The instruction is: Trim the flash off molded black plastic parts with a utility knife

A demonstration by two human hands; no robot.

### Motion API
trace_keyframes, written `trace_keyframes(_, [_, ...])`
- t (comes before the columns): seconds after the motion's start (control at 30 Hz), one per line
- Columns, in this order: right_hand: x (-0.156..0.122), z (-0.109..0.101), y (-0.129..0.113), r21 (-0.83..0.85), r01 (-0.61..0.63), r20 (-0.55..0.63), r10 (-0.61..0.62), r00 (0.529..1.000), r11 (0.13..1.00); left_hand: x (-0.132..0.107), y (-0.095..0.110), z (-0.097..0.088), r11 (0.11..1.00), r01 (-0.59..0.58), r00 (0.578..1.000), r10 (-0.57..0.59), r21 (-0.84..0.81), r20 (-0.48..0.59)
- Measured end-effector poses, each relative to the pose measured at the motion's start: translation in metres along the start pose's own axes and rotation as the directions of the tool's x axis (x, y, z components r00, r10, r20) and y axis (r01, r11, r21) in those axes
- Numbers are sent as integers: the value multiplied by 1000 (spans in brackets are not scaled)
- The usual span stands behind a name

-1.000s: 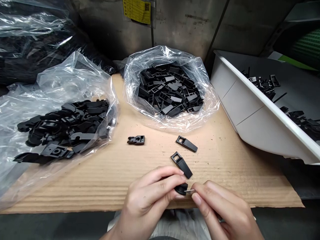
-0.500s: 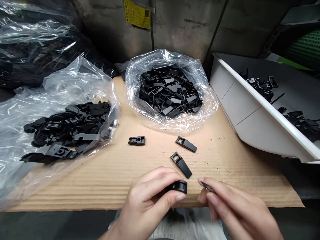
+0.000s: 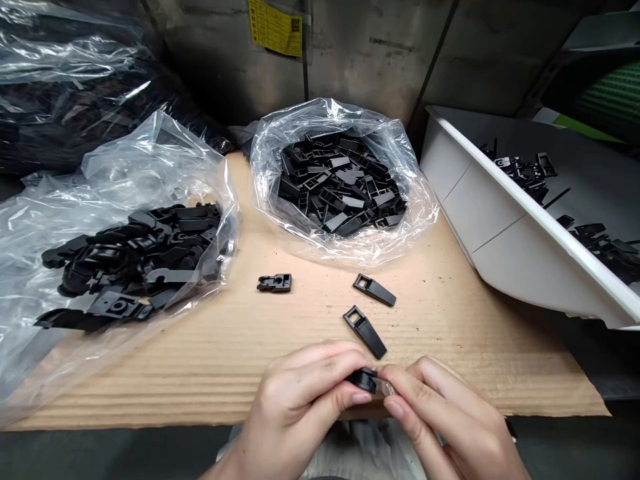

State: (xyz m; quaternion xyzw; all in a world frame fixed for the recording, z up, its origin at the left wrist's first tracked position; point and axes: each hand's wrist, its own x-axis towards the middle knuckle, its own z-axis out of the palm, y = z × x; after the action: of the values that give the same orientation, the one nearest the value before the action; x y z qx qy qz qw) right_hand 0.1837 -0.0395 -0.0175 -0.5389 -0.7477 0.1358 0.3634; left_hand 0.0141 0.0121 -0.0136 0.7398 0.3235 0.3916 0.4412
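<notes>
Near the front edge of the cardboard, my left hand (image 3: 313, 393) pinches a black rounded plastic part (image 3: 363, 380) between thumb and fingers. My right hand (image 3: 440, 407) is closed, its fingertips right up against that part's right end. A small dark piece (image 3: 380, 375) shows at those fingertips, mostly hidden by them. Just beyond my hands lie two flat black plastic levers, a nearer lever (image 3: 367, 335) and a farther lever (image 3: 376, 291), each with a square opening at one end. To their left rests a black plastic clamp body (image 3: 275, 283) with a round hole.
A clear bag (image 3: 270, 167) of black levers stands open at the back. At left, another clear bag (image 3: 165, 147) spills black clamp parts. A tilted white bin (image 3: 475, 213) with black parts borders the right side. Corrugated cardboard (image 3: 190, 373) covers the work surface.
My right hand has moved left, bringing the small dark piece against the rounded part. The rounded part has turned slightly in my left hand, which stays about where it was.
</notes>
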Motion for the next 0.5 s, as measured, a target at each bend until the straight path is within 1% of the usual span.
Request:
trace_keyframes(0.17, [1,2,-1,-145,49,-131,-69,989,988,1,5,-3,997,74,997,-73,-34,33])
trace_keyframes(0.27, [0,2,2,-241,72,-161,-113,980,968,1,6,-4,994,106,993,-105,-30,48])
trace_keyframes(0.33, [0,2,4,-242,65,-166,-108,980,968,0,6,-2,994,110,993,-109,-19,40])
trace_keyframes(0.4, [0,1,6,-200,68,-155,-100,983,977,0,6,2,994,109,994,-109,-3,26])
trace_keyframes(0.47, [-1,0,7,-153,96,-124,-115,985,984,-2,7,4,996,92,995,-93,19,29])
trace_keyframes(0.5, [-2,-1,8,-138,112,-110,-127,986,984,-3,7,2,996,75,996,-77,38,34])
